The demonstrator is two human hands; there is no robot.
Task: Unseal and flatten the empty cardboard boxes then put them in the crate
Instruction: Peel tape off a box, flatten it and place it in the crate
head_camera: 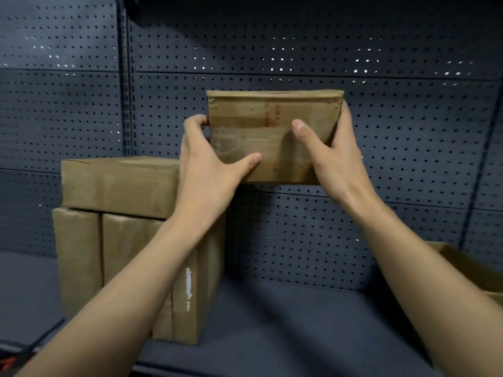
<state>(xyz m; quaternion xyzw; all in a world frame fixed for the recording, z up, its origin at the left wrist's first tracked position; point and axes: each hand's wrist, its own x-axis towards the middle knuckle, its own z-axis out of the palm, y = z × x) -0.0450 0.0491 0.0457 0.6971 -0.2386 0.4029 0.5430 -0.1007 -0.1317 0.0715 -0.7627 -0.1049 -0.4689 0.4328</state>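
A small brown cardboard box, sealed with clear tape and marked with red print, is held up in the air in front of the pegboard wall. My left hand grips its left side, thumb across the front and fingers round the edge. My right hand grips its right side, thumb on the front face and fingers behind. To the left, a flat box lies on top of upright boxes standing on the shelf.
A dark shelf runs below, backed by a dark perforated wall. An open cardboard container shows at the right edge. A vertical slotted post stands at upper left.
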